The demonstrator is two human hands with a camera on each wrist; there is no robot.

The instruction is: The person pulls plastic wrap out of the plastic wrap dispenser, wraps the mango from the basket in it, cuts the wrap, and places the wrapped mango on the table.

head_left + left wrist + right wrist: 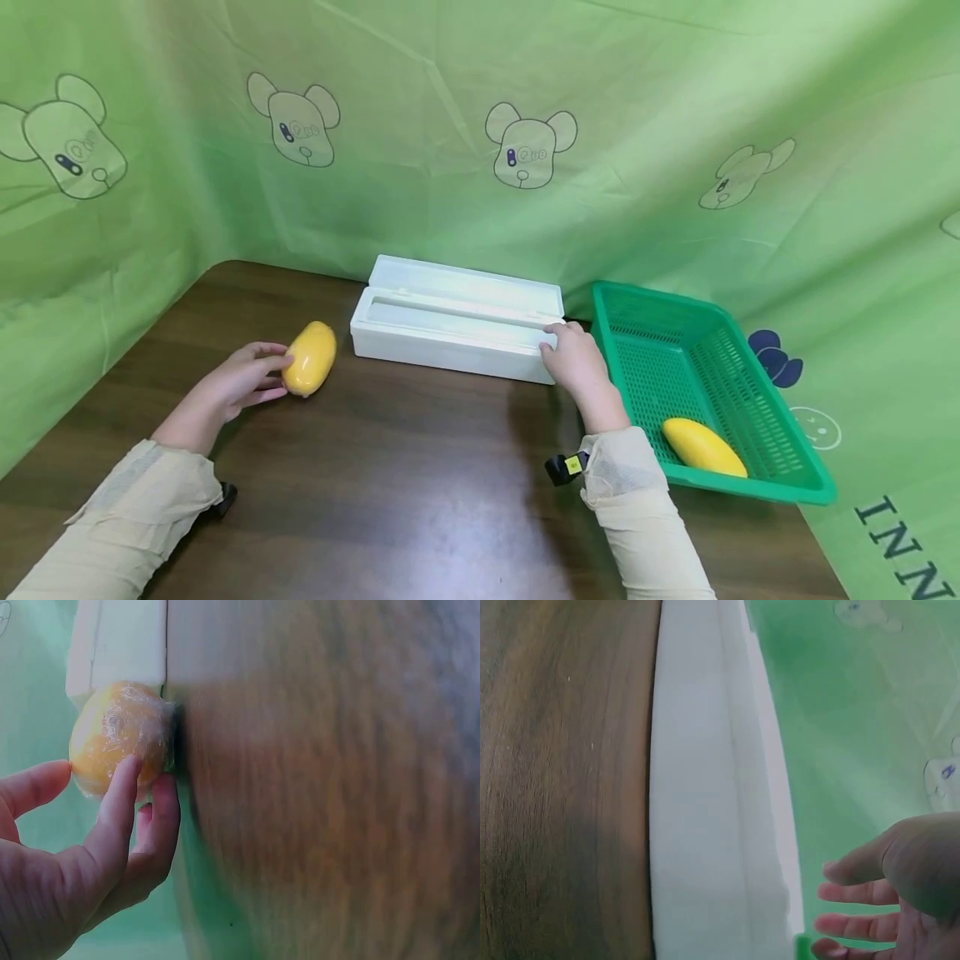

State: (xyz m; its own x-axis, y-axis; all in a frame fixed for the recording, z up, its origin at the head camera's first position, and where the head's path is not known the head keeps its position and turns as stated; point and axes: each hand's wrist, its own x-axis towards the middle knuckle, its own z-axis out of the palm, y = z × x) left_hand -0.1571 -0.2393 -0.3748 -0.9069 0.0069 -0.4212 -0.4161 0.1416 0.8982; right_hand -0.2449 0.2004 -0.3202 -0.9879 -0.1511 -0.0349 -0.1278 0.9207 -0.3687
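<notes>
A yellow mango (pixel 311 359), glossy with clear film wrapped round it in the left wrist view, is at the left of the table. My left hand (pixel 251 379) holds its near left side with the fingertips, one digit on one side and the others across its end (pixel 112 742). At the back middle stands a long white box (pixel 450 346) with its lid (pixel 465 283) raised behind it. My right hand (pixel 576 357) is at the box's right end, fingers loosely bent and spread; the right wrist view shows nothing in them.
To the right, a green basket (pixel 810 467) stands close beside the box, with another yellow mango (pixel 703 447) in its near corner. A green printed cloth (pixel 420 150) hangs behind the brown table (pixel 390 492).
</notes>
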